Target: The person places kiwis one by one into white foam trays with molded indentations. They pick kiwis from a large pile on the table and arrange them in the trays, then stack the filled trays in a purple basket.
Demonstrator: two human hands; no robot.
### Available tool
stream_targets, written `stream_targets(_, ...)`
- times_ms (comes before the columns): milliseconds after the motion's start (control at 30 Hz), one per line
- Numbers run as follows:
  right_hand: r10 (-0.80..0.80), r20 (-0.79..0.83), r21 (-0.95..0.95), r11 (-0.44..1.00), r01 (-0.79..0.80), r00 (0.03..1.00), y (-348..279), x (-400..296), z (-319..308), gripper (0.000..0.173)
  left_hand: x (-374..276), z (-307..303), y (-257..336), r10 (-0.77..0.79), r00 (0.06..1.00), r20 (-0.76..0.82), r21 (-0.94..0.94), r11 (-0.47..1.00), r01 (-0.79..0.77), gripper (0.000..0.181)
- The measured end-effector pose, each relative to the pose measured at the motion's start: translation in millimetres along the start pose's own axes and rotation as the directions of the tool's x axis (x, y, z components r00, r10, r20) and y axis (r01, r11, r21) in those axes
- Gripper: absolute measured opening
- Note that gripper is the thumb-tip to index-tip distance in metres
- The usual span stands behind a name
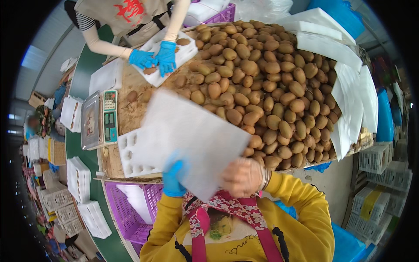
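Note:
A flat white foam sheet (196,137), blurred by motion, is between my two hands. My left hand (175,175), in a blue glove, grips its lower left edge. Bare and blurred, my right hand (243,177) holds the lower right edge. Partly beneath the sheet, a white foam tray with round hollows (139,154) lies on the worktable (126,118). A big heap of kiwifruit (275,88) lies beyond my right hand.
Across the table a co-worker's blue-gloved hands (155,60) rest over another foam tray (186,54) with kiwifruit. A digital scale (109,118) stands at left, beside a green conveyor belt (73,144). Below is a purple crate (131,226); foam sheets (350,95) border the heap.

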State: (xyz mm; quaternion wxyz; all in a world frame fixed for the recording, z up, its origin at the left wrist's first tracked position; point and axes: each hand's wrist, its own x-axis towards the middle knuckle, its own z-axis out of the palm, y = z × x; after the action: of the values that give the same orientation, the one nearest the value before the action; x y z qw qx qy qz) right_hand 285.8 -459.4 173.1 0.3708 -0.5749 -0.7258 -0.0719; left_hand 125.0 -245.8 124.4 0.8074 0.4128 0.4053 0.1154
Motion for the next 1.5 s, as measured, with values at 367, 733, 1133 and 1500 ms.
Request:
stream_targets(367, 0.982, -0.104, -0.478, 0.088, -0.874, 0.156, 244, 54, 97, 0.065, -43, -326, 6, 0.180, 0.632, -0.754, -0.224, 0.834, -0.505, 0.049)
stream_targets(733, 0.953, -0.294, 0.516, 0.091, -0.852, -0.076, 213, 67, 121, 0.043, 57, -439, 41, -0.051, 0.648, -0.760, -0.449, 0.761, -0.467, 0.022)
stream_targets(1133, 0.519, 0.460, 0.153, 0.753, -0.641, 0.720, 99, 271, 320, 0.035, 28, -458, 82, -0.624, 0.681, -0.384, 0.284, 0.622, 0.730, 0.055)
stream_targets(1500, 0.091, 0.637, 0.087, 0.978, -0.188, 0.766, 134, 269, 367, 0.050, 120, -298, 77, 0.411, 0.881, 0.235, 0.949, 0.100, -0.300, 0.075)
